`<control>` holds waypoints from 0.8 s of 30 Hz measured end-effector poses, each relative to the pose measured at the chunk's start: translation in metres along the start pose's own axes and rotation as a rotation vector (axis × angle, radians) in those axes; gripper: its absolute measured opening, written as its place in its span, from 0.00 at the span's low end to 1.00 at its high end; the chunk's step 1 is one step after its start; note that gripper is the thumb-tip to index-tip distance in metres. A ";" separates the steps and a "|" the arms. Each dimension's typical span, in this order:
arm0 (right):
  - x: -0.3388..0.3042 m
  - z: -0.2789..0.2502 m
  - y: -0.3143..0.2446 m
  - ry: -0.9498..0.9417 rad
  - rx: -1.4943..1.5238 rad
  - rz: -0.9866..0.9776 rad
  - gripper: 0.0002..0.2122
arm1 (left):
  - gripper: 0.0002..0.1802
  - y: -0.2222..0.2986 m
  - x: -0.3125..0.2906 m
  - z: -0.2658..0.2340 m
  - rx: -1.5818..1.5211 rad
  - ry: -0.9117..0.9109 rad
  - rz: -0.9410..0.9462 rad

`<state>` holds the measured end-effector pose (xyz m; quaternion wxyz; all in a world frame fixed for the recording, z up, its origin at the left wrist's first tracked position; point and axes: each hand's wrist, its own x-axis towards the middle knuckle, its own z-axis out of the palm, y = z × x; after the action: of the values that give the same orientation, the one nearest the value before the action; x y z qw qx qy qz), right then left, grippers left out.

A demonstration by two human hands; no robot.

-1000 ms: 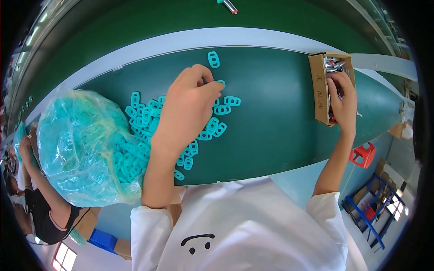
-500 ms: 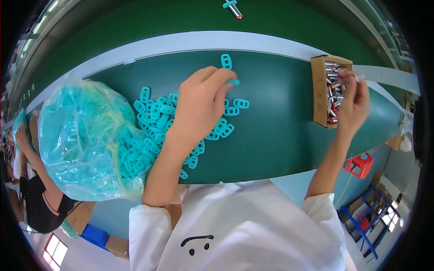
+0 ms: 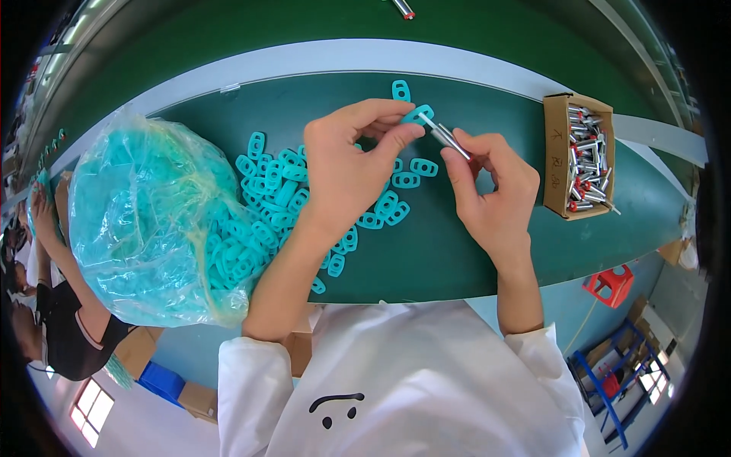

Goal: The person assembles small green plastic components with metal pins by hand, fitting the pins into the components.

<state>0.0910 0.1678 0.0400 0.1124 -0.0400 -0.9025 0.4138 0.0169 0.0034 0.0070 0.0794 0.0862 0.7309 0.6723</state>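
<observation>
My left hand (image 3: pixel 352 156) pinches a flat turquoise plastic piece (image 3: pixel 412 116) with holes in it. Between thumb and fingers of my right hand (image 3: pixel 495 183) is a silver metal cylinder (image 3: pixel 451 142) with a red end and a thin white stem. The stem's tip meets the turquoise piece; whether it has entered a hole I cannot tell. Under and around my left wrist lies a heap of like turquoise pieces (image 3: pixel 276 183). One loose piece (image 3: pixel 400 91) lies just beyond my left hand.
A clear plastic bag (image 3: pixel 145 236) full of turquoise pieces spills open at the left. On the right stands a cardboard box (image 3: pixel 558 152) of silver cylinders. Beyond the pale rail (image 3: pixel 365 55), a green belt carries another cylinder (image 3: pixel 403 8). A co-worker's arm (image 3: pixel 68 259) shows far left.
My right hand has come from the box to the middle, bringing a metal cylinder up to the turquoise piece in my left hand. Beyond the rail, the cylinder has shifted toward the top edge.
</observation>
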 end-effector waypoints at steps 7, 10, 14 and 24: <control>0.002 0.007 0.009 0.075 0.062 -0.061 0.07 | 0.10 -0.001 -0.004 0.004 -0.049 -0.008 0.012; 0.002 0.010 0.009 0.051 0.004 -0.071 0.07 | 0.12 -0.002 -0.003 0.000 0.041 -0.069 0.050; -0.001 0.015 0.006 0.034 -0.056 -0.080 0.07 | 0.12 -0.001 -0.003 0.000 0.102 -0.064 0.122; 0.002 0.028 0.023 0.026 0.069 -0.011 0.06 | 0.10 0.002 -0.005 0.007 0.155 -0.057 0.031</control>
<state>0.0819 0.1621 0.0052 0.1278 -0.0367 -0.8863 0.4436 0.0230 0.0094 0.0085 0.0828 0.1224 0.7767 0.6122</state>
